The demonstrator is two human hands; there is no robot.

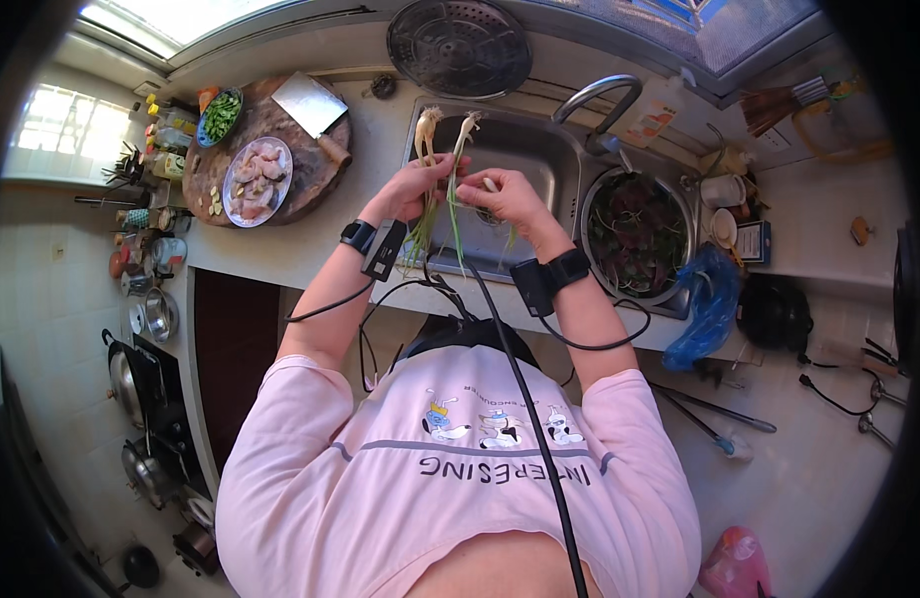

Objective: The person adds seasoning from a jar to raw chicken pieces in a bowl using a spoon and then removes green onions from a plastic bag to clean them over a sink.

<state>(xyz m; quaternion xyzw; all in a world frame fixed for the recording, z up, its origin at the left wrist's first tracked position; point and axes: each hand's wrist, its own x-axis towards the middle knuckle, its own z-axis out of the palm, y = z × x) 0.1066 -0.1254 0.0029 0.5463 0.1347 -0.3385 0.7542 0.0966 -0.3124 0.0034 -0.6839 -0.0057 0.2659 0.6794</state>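
Note:
Over the near left part of the steel sink basin (538, 161), my left hand (415, 188) grips spring onions (425, 138), with their rooted white bulbs pointing away from me and green leaves hanging toward me. One separate spring onion (463, 138) stands upright beside that bunch, between my two hands. My right hand (510, 200) pinches close to this stalk with thumb and forefinger. A short white stem end (490, 184) shows between the right fingers; the rest of it is hidden by the hand. Below the right hand, a few green leaves hang over the basin.
Left lies a round wooden chopping board (310, 176) with a cleaver (310, 105), a plate of raw meat (258, 183) and a bowl of chopped greens (221, 117). Right of the curved faucet (602, 93), a basin of leafy vegetables (639, 235) sits beside a blue plastic bag (702, 306).

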